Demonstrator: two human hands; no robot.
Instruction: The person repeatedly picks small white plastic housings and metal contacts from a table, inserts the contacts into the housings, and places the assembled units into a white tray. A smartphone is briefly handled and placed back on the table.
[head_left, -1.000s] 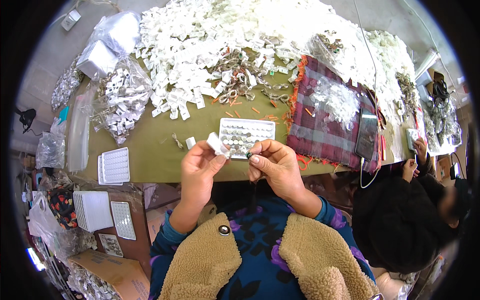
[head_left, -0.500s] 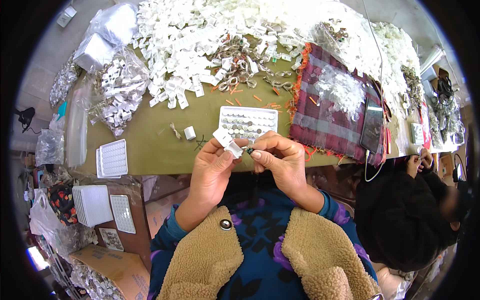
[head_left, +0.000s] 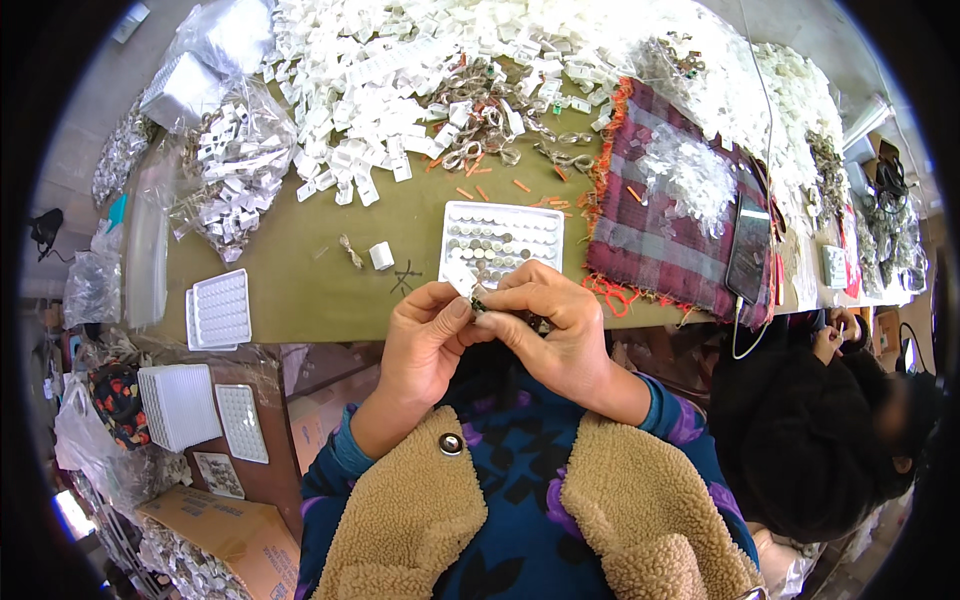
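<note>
two hands met just over the near edge of the olive-green table (head_left: 300, 290), pinching one small white plastic tag (head_left: 461, 277) with a dark metal bit at its lower corner. the left hand (head_left: 425, 345) had thumb and forefinger closed on the tag from below; the right hand (head_left: 555, 330) had its fingertips pressed in on the same piece from the other side, the rest of its fingers curled. what exactly the dark bit was, i could not tell.

just beyond the knuckles lay a white moulded tray (head_left: 503, 242), rectangular, its little round wells partly filled with dull metal pieces. a small white cube-like piece (head_left: 381, 256) sat to its left, near a twist of wire. further back spread a big heap of white plastic tags (head_left: 400, 70), mixed with silvery rings and orange slivers. a crinkled clear bag (head_left: 235, 165) of the same tags slumped at the left, and an empty white tray (head_left: 220, 310) rested at the table's near left edge. a fringed plaid cloth (head_left: 660, 215) covered the right side, with a dark phone (head_left: 750, 250) on it. another person in black (head_left: 810, 430) sat close on the right.
</note>
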